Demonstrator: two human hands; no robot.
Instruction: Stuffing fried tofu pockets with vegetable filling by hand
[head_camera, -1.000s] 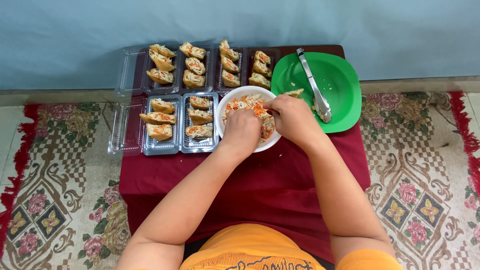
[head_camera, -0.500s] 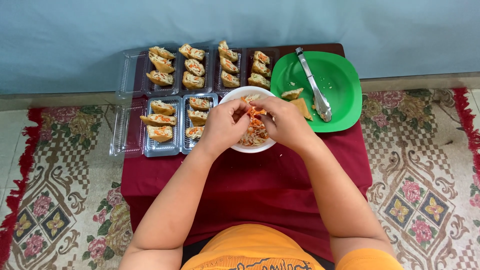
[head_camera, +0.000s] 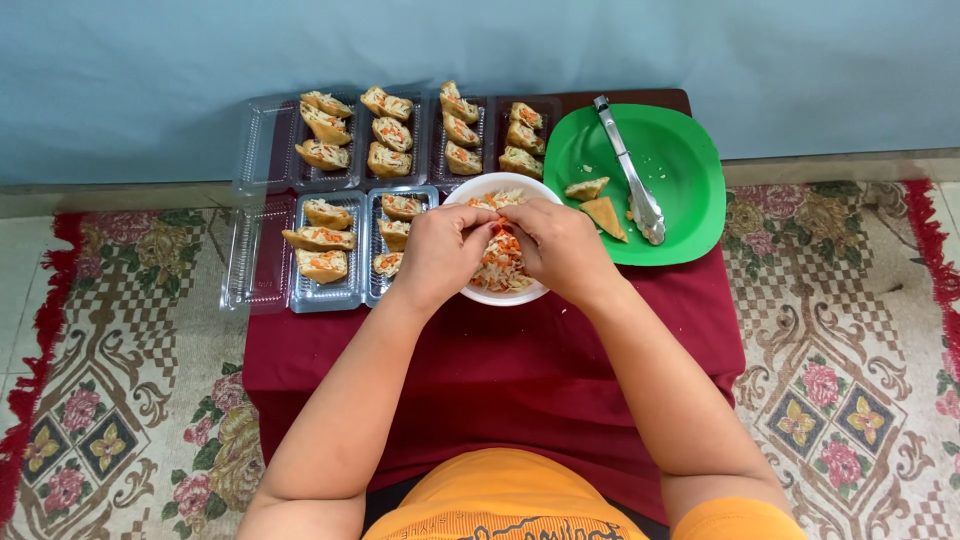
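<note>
Both my hands meet over a white bowl (head_camera: 490, 295) of shredded vegetable filling with orange carrot bits (head_camera: 500, 265). My left hand (head_camera: 440, 252) is closed around a small tofu pocket, mostly hidden in the fingers. My right hand (head_camera: 562, 245) pinches orange and pale filling at the pocket's opening. Just right of my hands a green plate (head_camera: 690, 180) holds two empty fried tofu triangles (head_camera: 605, 215) and metal tongs (head_camera: 630, 175).
Clear plastic trays (head_camera: 330, 250) with stuffed tofu pieces (head_camera: 385, 130) sit left and behind the bowl, their lids (head_camera: 250, 255) open to the left. All rest on a low table under a dark red cloth (head_camera: 500, 370). A patterned rug (head_camera: 110, 400) surrounds it; a blue wall stands behind.
My right hand came back from the green plate's edge to the bowl. Both hands have drawn together over the bowl, with filling now pinched between them.
</note>
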